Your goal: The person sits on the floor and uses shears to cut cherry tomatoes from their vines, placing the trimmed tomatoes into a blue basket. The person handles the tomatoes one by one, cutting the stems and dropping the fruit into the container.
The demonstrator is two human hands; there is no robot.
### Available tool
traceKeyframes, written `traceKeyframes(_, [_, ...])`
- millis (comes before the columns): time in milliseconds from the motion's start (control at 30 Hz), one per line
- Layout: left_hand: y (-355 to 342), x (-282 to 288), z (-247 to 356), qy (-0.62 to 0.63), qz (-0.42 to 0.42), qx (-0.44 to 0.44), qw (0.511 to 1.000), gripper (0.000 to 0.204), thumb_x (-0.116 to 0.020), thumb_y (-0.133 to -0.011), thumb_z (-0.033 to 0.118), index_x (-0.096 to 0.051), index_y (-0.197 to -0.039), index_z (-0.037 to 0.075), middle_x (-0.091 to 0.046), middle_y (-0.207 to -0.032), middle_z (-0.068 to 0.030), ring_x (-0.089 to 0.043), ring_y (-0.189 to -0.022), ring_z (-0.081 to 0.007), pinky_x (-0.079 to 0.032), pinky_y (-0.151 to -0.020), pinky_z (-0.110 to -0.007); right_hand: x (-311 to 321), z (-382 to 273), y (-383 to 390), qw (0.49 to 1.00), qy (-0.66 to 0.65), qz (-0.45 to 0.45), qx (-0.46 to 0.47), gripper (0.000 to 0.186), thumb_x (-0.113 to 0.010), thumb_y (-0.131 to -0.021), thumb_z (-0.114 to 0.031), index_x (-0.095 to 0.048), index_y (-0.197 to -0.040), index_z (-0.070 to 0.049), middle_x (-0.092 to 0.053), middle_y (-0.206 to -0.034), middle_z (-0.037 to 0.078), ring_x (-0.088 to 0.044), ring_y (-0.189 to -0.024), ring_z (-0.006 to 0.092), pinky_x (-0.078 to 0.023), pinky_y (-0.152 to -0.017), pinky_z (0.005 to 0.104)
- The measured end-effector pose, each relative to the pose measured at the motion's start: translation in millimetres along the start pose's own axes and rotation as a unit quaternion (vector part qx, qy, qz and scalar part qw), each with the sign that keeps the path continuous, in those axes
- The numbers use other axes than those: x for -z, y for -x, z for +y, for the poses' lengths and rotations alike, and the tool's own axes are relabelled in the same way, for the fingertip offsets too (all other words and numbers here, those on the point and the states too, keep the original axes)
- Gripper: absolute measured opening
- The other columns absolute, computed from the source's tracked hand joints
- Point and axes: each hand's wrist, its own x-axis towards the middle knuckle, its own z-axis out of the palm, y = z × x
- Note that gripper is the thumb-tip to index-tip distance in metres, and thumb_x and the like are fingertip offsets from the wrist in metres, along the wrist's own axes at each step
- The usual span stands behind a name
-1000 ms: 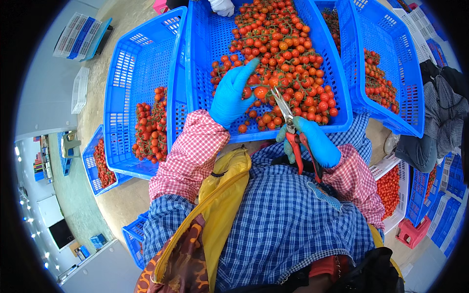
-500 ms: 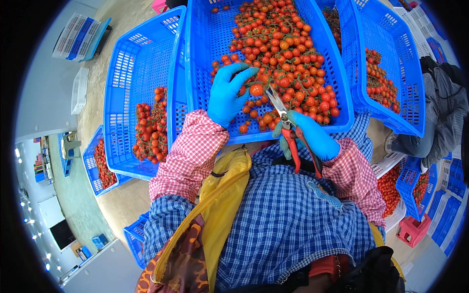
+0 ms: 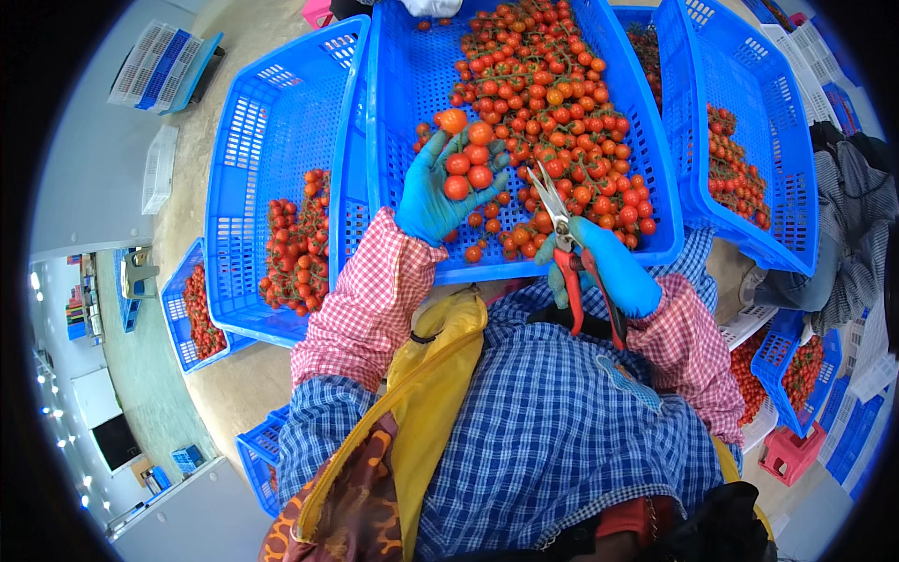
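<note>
My left hand, in a blue glove, is turned palm up and holds a small bunch of cherry tomatoes above the near left part of a big blue crate. The red-handled pruning shears are in my gloved right hand, their blades parted and pointing up and left over the crate. A large heap of cherry tomatoes on the vine fills the crate's middle and right side. Several loose tomatoes lie near its front wall.
On the left stands a blue crate holding a smaller pile of tomatoes; a lower blue crate is beside it. Another blue crate with tomatoes is tilted at the right. A red stool and a person's dark clothing are farther right.
My left hand has turned palm up, bringing a bunch of tomatoes into view in it. The shears have shifted slightly right, away from that hand.
</note>
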Motion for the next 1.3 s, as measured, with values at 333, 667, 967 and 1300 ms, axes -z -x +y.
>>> traceKeyframes(333, [5,-11,-4,-0.485,-0.020,-0.146,0.862,0.078,-0.060,-0.075,0.005,-0.021,-0.143,0.015,-0.034,-0.138,-0.0144,-0.041,-0.123,-0.0285,-0.040,-0.098,-0.039,4,0,2,0.999,0.005,0.045,0.016,0.046,-0.040,-0.091,-0.040,-0.060,-0.091,0.001,-0.056,-0.066,0.006,-0.055,-0.056,0.0151,-0.047,-0.053,0.0265])
traceKeyframes(667, [6,-8,-10,-0.521,0.007,-0.133,0.843,0.085,-0.061,-0.068,-0.006,-0.022,-0.142,0.009,-0.049,-0.118,-0.0080,-0.053,-0.104,-0.0152,-0.044,-0.090,-0.029,7,-8,-12,0.965,0.222,0.087,0.110,0.037,-0.045,-0.092,-0.033,-0.058,-0.089,0.002,-0.055,-0.059,0.005,-0.053,-0.052,0.0112,-0.044,-0.050,0.0244])
traceKeyframes(967, [5,-4,-10,-0.542,-0.039,-0.117,0.831,0.088,-0.071,-0.069,0.001,-0.024,-0.142,0.011,-0.049,-0.120,-0.0104,-0.049,-0.110,-0.0180,-0.045,-0.091,-0.031,12,-18,-26,0.900,0.399,0.126,0.123,0.049,-0.056,-0.084,-0.045,-0.061,-0.078,0.004,-0.052,-0.058,0.013,-0.052,-0.053,0.0191,-0.039,-0.051,0.0369])
traceKeyframes(1300, [13,3,5,-0.480,-0.044,-0.046,0.875,0.082,-0.071,-0.072,0.006,-0.026,-0.141,0.007,-0.035,-0.139,-0.0063,-0.041,-0.118,-0.0166,-0.042,-0.093,-0.032,14,-25,-24,0.978,0.164,0.116,0.054,0.047,-0.047,-0.089,-0.047,-0.060,-0.081,-0.002,-0.054,-0.059,0.005,-0.052,-0.049,0.0126,-0.042,-0.045,0.0260])
